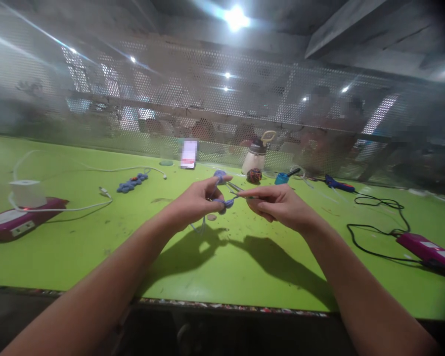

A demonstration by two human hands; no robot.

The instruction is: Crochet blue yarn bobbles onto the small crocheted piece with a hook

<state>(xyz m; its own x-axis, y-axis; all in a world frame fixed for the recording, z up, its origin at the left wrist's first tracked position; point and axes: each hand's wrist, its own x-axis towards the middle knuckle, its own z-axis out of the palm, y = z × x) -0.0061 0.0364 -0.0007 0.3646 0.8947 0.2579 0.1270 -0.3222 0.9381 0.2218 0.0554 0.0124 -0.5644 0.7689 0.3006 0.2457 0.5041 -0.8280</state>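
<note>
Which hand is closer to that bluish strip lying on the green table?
Left: the left hand is right of the bluish strip, not touching it; the right hand is farther right.

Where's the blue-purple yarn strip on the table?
Head view, left of centre: the blue-purple yarn strip lies on the green table, a white cable plug just to its left and the left hand to its right.

On the green table (96,267), left: one magenta power strip (2,225), bearing a white adapter (27,194). Right: second magenta power strip (424,248); blue tool (337,185). Rear: one dark-lidded bottle (253,162), upright, before a perforated screen (259,74).
</note>
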